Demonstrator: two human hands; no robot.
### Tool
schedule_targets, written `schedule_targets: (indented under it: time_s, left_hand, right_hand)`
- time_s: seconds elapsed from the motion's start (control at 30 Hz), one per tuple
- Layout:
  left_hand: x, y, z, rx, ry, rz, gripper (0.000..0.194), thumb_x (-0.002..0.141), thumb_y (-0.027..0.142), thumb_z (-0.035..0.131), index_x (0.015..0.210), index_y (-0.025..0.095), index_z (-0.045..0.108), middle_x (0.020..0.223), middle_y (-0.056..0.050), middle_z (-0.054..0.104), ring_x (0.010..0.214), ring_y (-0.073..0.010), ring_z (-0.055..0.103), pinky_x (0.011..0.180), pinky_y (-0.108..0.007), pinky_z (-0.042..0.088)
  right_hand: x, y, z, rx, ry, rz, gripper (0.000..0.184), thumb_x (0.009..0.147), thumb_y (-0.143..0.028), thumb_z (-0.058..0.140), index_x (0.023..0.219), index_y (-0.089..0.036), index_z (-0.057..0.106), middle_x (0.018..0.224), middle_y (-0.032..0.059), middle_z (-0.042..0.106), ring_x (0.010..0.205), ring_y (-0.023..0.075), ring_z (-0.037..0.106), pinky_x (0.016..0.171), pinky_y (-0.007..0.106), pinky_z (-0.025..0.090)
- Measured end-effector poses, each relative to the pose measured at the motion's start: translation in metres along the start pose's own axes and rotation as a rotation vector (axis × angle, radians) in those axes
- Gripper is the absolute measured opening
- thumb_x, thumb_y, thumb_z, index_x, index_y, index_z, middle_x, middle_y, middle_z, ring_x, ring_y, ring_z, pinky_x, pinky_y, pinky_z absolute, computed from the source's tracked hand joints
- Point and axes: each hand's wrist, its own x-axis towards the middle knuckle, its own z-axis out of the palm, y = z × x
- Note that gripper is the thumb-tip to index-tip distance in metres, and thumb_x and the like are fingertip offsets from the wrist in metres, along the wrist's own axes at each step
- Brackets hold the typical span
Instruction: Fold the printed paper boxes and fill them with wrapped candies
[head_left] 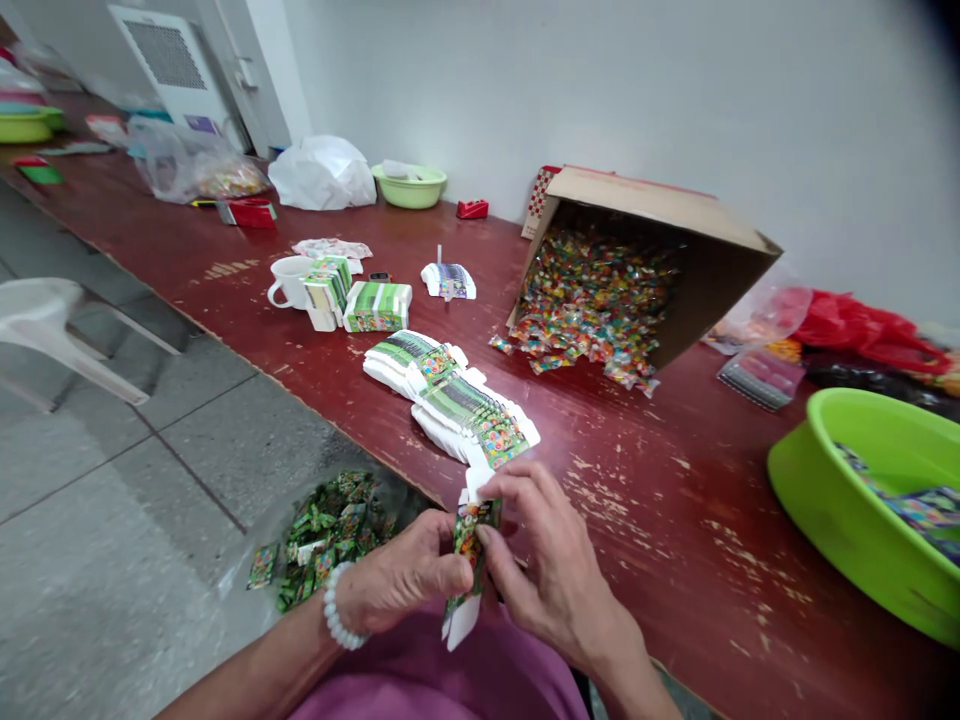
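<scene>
Between my hands is a small green printed carton (468,530), its white end flaps standing open at top and bottom. My left hand (409,570), with a beaded bracelet on the wrist, pinches the carton's left side. My right hand (544,550) grips its right edge, thumb on the side and fingers near the top flap. Just beyond lies a fanned row of flat green cartons (465,400) on the table. A tipped cardboard box (667,200) behind them spills many small wrapped candies (592,310).
A red worn table (660,480) runs along the wall. Filled green packets (337,530) lie in a bag below its edge. A green basin (817,500) stands at right. A white cup (289,283) and carton stacks (377,306) stand farther left, with a white stool (45,300) on the floor.
</scene>
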Motion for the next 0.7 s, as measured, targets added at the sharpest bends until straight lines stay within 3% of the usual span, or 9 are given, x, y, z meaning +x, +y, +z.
schedule_targets:
  time_s: [0.2, 0.33, 0.43, 0.5, 0.7]
  left_hand:
    - [-0.003, 0.003, -0.001, 0.084, -0.061, -0.028, 0.064, 0.064, 0.071, 0.074, 0.079, 0.009, 0.075, 0.074, -0.009, 0.067, 0.067, -0.0180, 0.058, 0.067, -0.029, 0.044]
    - [-0.004, 0.003, -0.006, 0.129, -0.044, -0.054, 0.062, 0.067, 0.070, 0.074, 0.080, 0.009, 0.075, 0.073, -0.009, 0.069, 0.063, -0.0172, 0.058, 0.066, -0.029, 0.046]
    - [-0.002, 0.005, -0.011, 0.108, 0.004, -0.049, 0.056, 0.070, 0.065, 0.075, 0.087, 0.011, 0.074, 0.071, -0.007, 0.069, 0.059, -0.0149, 0.057, 0.060, -0.026, 0.045]
    - [0.000, 0.010, -0.012, 0.119, 0.023, -0.040, 0.054, 0.071, 0.063, 0.076, 0.087, 0.011, 0.074, 0.069, -0.005, 0.068, 0.056, -0.0126, 0.056, 0.055, -0.022, 0.043]
    - [0.001, 0.019, -0.008, 0.135, -0.020, -0.071, 0.062, 0.067, 0.071, 0.073, 0.079, 0.010, 0.073, 0.067, -0.006, 0.069, 0.052, -0.0120, 0.059, 0.049, -0.019, 0.044]
  right_hand:
    - [0.000, -0.004, -0.008, 0.034, -0.148, 0.073, 0.023, 0.082, -0.007, 0.055, 0.099, -0.022, 0.054, 0.101, 0.0035, 0.054, 0.073, 0.0138, 0.054, 0.062, 0.028, 0.044]
    - [-0.001, -0.003, -0.008, 0.028, -0.195, 0.076, 0.017, 0.084, -0.010, 0.056, 0.095, -0.023, 0.055, 0.091, 0.0007, 0.054, 0.071, 0.0136, 0.053, 0.061, 0.027, 0.042]
    - [-0.004, -0.003, -0.004, 0.033, -0.231, 0.060, 0.033, 0.086, -0.011, 0.059, 0.115, -0.025, 0.052, 0.095, 0.0018, 0.058, 0.078, 0.0162, 0.057, 0.069, 0.030, 0.047]
    - [-0.005, -0.003, -0.001, 0.040, -0.224, 0.057, 0.044, 0.087, -0.012, 0.058, 0.127, -0.026, 0.047, 0.105, 0.0045, 0.059, 0.086, 0.0179, 0.059, 0.074, 0.033, 0.049]
    - [0.000, 0.002, -0.001, 0.027, -0.103, 0.047, 0.031, 0.089, -0.012, 0.056, 0.117, -0.025, 0.054, 0.112, 0.0063, 0.053, 0.076, 0.0141, 0.058, 0.067, 0.030, 0.050]
